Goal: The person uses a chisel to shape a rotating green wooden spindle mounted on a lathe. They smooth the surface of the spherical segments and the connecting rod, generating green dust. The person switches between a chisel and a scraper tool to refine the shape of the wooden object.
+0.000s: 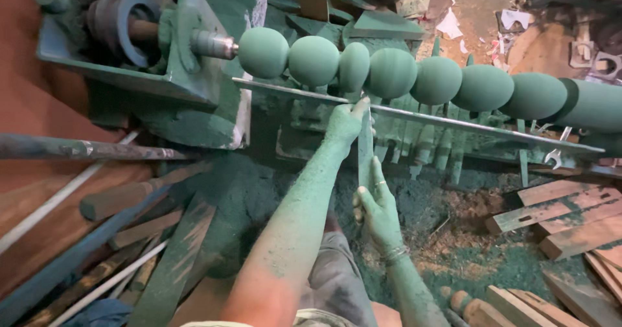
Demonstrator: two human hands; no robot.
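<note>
Green dust coated both hands: the left hand [343, 123] pinched the chisel [365, 147] at the tool rest [453, 123] under the beaded spindle [402, 73], the right hand [378, 207] gripped its handle; steady bracing seemed key

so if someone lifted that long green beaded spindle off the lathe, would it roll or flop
The spindle would likely roll if laid flat, since every bead is round. It looks stiff, a solid turned piece spanning the lathe without sagging. The green powder coating it, which also covers the left hand and right hand holding the chisel, may make it a bit slippery.
</note>
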